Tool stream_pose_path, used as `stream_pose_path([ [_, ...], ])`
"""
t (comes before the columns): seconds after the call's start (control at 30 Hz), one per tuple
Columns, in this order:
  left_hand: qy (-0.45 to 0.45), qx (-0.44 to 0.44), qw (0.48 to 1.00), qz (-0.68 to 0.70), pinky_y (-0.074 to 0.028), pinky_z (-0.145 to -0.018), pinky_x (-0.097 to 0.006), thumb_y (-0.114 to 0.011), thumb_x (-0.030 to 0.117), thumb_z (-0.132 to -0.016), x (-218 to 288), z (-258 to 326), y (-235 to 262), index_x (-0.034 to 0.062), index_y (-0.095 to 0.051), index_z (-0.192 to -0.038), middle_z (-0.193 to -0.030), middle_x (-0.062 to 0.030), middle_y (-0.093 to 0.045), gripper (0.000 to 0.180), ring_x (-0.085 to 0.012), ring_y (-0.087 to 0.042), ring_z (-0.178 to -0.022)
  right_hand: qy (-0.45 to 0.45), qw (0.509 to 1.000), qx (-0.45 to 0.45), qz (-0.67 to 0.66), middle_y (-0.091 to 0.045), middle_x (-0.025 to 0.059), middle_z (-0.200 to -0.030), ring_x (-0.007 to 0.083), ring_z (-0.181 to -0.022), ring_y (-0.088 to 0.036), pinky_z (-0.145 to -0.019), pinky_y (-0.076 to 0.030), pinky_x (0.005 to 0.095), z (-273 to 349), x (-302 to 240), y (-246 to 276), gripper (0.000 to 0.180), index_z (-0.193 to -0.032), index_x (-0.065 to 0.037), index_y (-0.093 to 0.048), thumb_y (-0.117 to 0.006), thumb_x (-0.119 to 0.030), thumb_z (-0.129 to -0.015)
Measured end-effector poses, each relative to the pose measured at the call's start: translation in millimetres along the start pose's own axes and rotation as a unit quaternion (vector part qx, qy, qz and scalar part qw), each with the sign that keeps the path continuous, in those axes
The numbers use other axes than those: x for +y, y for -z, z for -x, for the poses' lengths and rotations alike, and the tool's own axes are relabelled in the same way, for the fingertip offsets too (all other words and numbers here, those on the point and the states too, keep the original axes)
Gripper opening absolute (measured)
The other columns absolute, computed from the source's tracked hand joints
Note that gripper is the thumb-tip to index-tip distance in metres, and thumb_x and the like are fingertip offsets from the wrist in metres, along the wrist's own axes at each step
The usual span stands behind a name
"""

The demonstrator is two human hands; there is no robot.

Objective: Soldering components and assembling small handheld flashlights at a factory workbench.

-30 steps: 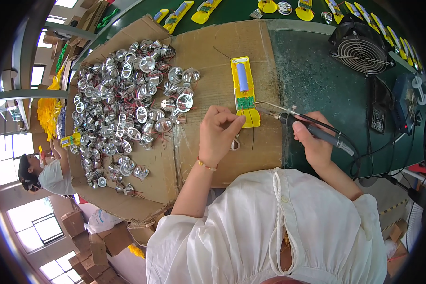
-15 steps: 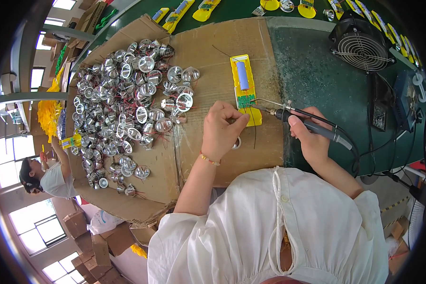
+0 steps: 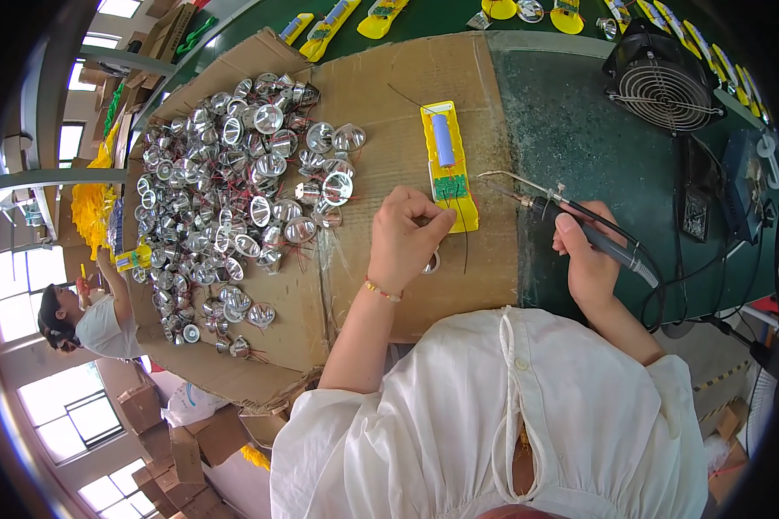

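Note:
A yellow plastic flashlight housing [image 3: 469, 214] lies lengthwise on the cardboard, a blue cylindrical battery [image 3: 443, 143] in its upper part. Below the battery sits a small green circuit board [image 3: 449, 187] with thin wires. My left hand [image 3: 408, 232] is closed in a pinch at the housing's lower left edge; what its fingertips hold is hidden. Part of a shiny reflector [image 3: 433, 262] shows under that hand. In my right hand [image 3: 590, 259] is a soldering iron [image 3: 593, 238] with a thin metal solder-feed tube; its tip is right of the board, apart from it.
Many silver reflector cups with red wires [image 3: 260, 164] fill the cardboard box at left. A black fan [image 3: 662, 91] stands at far right, near a cable. Yellow housings [image 3: 381, 17] line the far edge. Another person [image 3: 104, 320] is at far left.
My right hand has drawn the soldering iron back to the right, so its tip has left the circuit board. My left hand has stayed nearly in place.

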State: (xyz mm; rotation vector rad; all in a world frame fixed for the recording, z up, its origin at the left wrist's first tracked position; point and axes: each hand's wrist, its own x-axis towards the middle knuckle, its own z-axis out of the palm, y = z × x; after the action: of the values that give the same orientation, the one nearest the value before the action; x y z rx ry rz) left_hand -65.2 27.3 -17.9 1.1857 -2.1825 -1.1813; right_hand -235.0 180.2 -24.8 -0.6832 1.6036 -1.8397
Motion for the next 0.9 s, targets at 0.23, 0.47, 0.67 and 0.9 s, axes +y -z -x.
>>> stream_pose_path([
  [0.23, 0.007, -0.006, 1.000, -0.015, -0.045, -0.058, -0.027, -0.070, 0.012, -0.070, 3, -3, 0, 0.0012, -0.067, -0.071, -0.076, -0.0067, -0.055, 0.012, -0.0152, -0.055, -0.061, 0.003, 1.000, 0.022, -0.016, -0.056, 0.0029, -0.067, 0.0057, -0.055, -0.051, -0.049, -0.041, 0.0179, -1, 0, 14, 0.016, -0.088, 0.001, -0.056, -0.064, -0.012, -0.082],
  [0.47, 0.104, 0.047, 0.975, 0.191, -0.048, -0.057, -0.026, -0.065, 0.006, -0.078, -4, 10, 12, -0.0005, -0.066, -0.086, -0.075, -0.0084, -0.064, 0.010, -0.0138, -0.060, -0.061, 0.002, 0.999, 0.054, 0.005, -0.056, 0.0029, -0.066, 0.0058, -0.054, -0.051, -0.049, -0.040, 0.0180, 0, 3, 41, 0.015, -0.087, 0.001, -0.056, -0.064, -0.012, -0.082],
  [0.67, -0.003, -0.078, 0.988, -0.137, -0.049, -0.055, -0.031, -0.059, 0.017, -0.074, 26, -76, 1, 0.0017, -0.066, -0.070, -0.059, -0.0125, -0.062, 0.017, -0.0202, -0.062, -0.054, -0.017, 0.997, 0.064, 0.046, -0.053, 0.0035, -0.065, 0.0077, -0.054, -0.049, -0.049, -0.041, 0.0195, -6, 7, 48, 0.015, -0.089, 0.000, -0.055, -0.060, -0.012, -0.083],
  [0.9, -0.240, 0.305, 0.890, -0.240, -0.045, -0.080, -0.040, -0.063, 0.024, -0.076, 26, -273, 14, 0.0048, -0.062, -0.098, -0.096, -0.0194, -0.061, 0.029, -0.0343, -0.056, -0.093, -0.013, 0.995, 0.081, 0.051, -0.057, 0.0015, -0.066, 0.0055, -0.056, -0.052, -0.050, -0.040, 0.0192, -1, 7, 44, 0.013, -0.086, -0.001, -0.058, -0.066, -0.008, -0.078],
])
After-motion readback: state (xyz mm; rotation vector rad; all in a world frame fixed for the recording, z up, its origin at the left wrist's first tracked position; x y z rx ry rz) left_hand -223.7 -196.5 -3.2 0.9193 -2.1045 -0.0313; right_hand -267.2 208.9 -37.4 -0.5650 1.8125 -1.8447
